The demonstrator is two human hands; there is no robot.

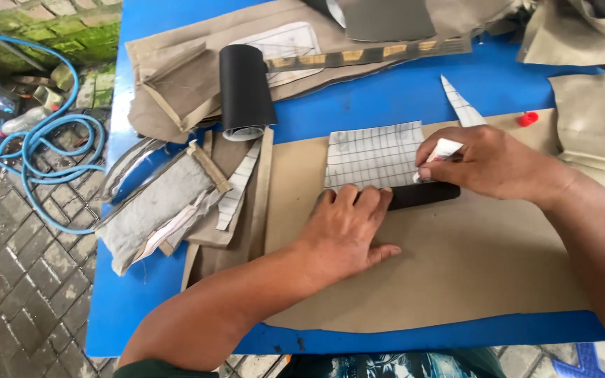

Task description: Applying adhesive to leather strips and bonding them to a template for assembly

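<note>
The left hand point(344, 227) lies flat, fingers together, pressing on the near end of a narrow black strip point(425, 194) so that it stays put on the large tan fabric panel point(456, 266) spread over the blue surface point(400, 94). The right hand point(488, 162) pinches a small white tube point(445, 149), tip angled down at the strip's upper edge, just where one white gridded paper piece point(374, 155) meets it. One black roll point(245, 91) lies well apart at the far side, beside a heap of tan offcuts point(169, 91). One grey padded piece point(155, 206) lies to the left, and one small red cap point(527, 119) sits near the right hand.
</note>
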